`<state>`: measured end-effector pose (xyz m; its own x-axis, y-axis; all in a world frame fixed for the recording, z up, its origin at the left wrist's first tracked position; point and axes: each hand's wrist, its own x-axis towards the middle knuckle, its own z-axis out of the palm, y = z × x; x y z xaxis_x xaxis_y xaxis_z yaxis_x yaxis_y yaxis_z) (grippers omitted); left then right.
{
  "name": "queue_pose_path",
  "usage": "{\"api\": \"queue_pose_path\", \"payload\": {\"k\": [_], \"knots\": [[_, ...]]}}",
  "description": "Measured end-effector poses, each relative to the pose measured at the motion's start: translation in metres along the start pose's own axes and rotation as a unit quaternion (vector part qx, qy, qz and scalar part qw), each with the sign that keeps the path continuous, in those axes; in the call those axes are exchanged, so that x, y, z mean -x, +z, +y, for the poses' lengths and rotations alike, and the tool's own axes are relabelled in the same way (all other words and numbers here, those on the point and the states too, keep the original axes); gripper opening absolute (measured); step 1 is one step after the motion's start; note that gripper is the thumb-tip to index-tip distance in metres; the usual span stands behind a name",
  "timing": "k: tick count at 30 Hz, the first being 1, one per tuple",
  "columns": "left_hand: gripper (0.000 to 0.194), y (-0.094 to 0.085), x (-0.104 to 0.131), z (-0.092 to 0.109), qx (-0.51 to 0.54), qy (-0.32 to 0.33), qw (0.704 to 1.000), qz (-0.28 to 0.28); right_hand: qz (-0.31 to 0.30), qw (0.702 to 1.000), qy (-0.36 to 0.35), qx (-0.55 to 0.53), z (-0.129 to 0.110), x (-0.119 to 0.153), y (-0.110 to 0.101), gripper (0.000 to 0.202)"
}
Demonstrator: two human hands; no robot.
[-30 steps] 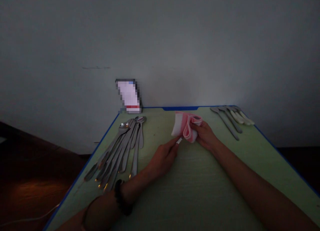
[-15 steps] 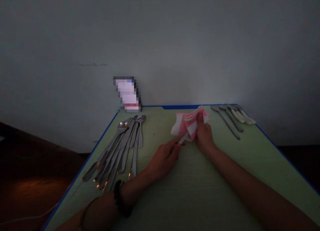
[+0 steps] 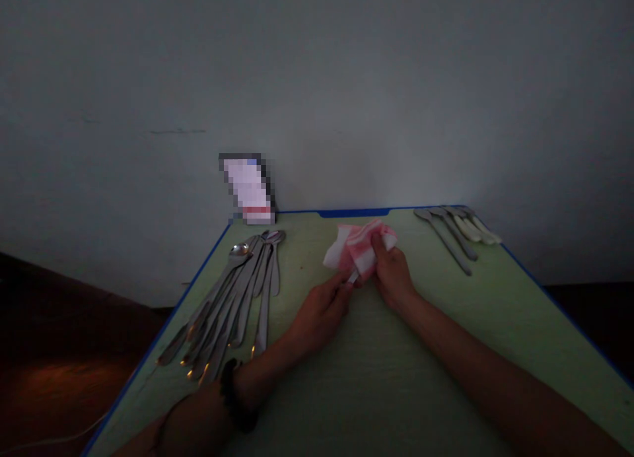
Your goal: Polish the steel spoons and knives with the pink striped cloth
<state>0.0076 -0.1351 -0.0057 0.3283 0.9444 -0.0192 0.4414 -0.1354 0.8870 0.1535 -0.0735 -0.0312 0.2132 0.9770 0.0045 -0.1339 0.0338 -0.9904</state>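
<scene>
My left hand [image 3: 321, 312] grips the handle of a metal utensil [image 3: 353, 277] over the middle of the green table. The utensil's far end is hidden inside a pink and white cloth [image 3: 360, 249]. My right hand [image 3: 393, 269] is closed on that cloth, its thumb on top. Left of my hands lies a fanned pile of metal spoons [image 3: 235, 298], handles toward me. A few metal spoons [image 3: 448, 242] and some pieces with white handles [image 3: 465, 227] rest near the back right corner.
A phone with a blurred lit screen [image 3: 250, 189] leans on the grey wall [image 3: 347, 100] at the back left. The table [image 3: 396, 384] has a blue edge. A pale cable [image 3: 64, 437] runs at the lower left.
My right hand and the cloth have shifted left and slightly toward my left hand, and less of the utensil shows between them. The whole view has moved slightly.
</scene>
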Motion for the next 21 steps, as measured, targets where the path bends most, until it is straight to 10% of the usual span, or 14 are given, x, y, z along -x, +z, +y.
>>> {"api": "queue_pose_path", "payload": {"k": [5, 13, 21], "knots": [[0.036, -0.002, 0.002, 0.004, 0.015, -0.016, 1.0, -0.015, 0.0, 0.984, -0.134, 0.114, -0.016, -0.011, -0.017, 0.043], [0.031, -0.001, 0.001, -0.004, 0.024, 0.008, 1.0, -0.009, -0.007, 1.0, 0.016, 0.009, 0.0, 0.011, 0.007, 0.046], [0.032, 0.0, 0.002, 0.002, -0.022, 0.037, 0.999, 0.013, -0.102, 0.993, -0.054, 0.039, -0.032, -0.003, -0.005, 0.042]]}}
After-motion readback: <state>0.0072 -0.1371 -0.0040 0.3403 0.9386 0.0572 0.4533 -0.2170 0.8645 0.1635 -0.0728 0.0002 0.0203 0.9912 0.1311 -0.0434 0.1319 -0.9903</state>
